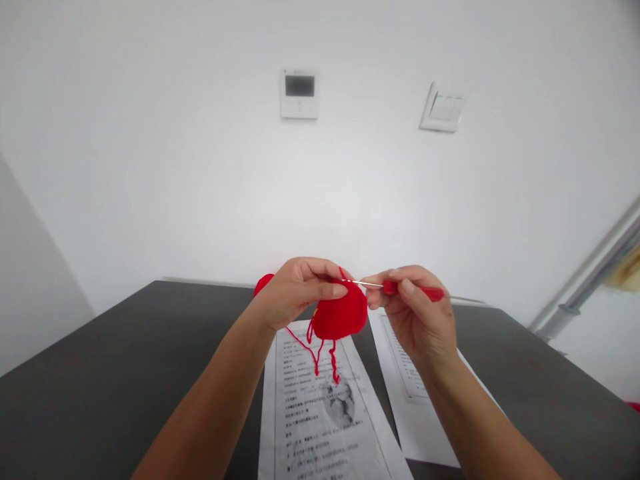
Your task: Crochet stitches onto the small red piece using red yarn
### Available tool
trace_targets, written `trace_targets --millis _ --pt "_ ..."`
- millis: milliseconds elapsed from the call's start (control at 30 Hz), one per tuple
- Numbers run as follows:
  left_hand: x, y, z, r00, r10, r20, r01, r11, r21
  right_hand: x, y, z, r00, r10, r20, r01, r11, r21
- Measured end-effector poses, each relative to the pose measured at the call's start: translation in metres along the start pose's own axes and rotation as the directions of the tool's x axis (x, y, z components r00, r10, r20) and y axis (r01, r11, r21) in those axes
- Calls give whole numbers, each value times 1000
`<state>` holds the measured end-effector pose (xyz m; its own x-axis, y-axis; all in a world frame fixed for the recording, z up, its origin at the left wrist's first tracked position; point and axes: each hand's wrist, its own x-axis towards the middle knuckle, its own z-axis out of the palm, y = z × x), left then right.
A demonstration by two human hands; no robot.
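Pinched between the thumb and fingers of my left hand (303,290) is a small rounded red crochet piece (343,313). Strands of red yarn (334,363) dangle below it, and a small bit of yellow shows at its left side. My right hand (417,307) is closed round the red handle of a crochet hook (433,293). The hook's thin metal shaft points left and reaches the top edge of the crochet piece by my left fingertips. Its very tip is too small to make out. Behind my left wrist sits a red yarn ball (263,283), partly hidden.
A printed sheet (320,427) with a grey picture lies under my hands on the dark table (125,373). Another printed sheet (425,433) lies to the right, partly under my right forearm. The white wall behind carries a small panel (299,103) and a switch (444,108).
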<state>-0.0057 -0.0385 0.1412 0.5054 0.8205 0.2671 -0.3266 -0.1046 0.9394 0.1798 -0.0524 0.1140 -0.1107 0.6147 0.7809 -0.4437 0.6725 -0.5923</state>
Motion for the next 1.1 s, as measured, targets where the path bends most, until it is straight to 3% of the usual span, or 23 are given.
trace_targets --millis 133,200,233,300,367,467,633,833,933,1100 --pt "0 2 -2 998 -61 7 60 998 27 -5 -3 -7 972 -188 140 218 945 -244" --pt "1 2 -3 997 -77 18 76 996 47 -4 -6 -11 930 -240 278 343 838 -424" --pt "1 2 -3 996 -81 24 80 995 56 -3 -7 -13 891 -255 376 422 773 -474" --pt "2 2 -4 995 -89 48 86 994 73 1 -11 -15 830 -306 466 538 659 -525" --pt "3 1 -4 993 -90 74 84 993 82 5 -14 -15 800 -311 513 588 577 -567" --pt "3 -1 -3 995 -75 60 68 991 115 8 -15 -14 777 -289 559 613 552 -566" --pt "4 -4 0 999 25 -47 -7 937 349 5 -14 -17 836 -225 500 525 592 -611" --pt "1 -3 5 965 254 -58 -139 691 710 1 -13 -21 891 -173 420 429 628 -649" --pt "0 -4 8 930 362 -68 -189 626 757 0 -12 -22 903 -171 394 407 635 -656" --pt "4 -10 11 875 474 -97 -277 656 703 -1 -11 -16 912 -201 358 404 586 -702"
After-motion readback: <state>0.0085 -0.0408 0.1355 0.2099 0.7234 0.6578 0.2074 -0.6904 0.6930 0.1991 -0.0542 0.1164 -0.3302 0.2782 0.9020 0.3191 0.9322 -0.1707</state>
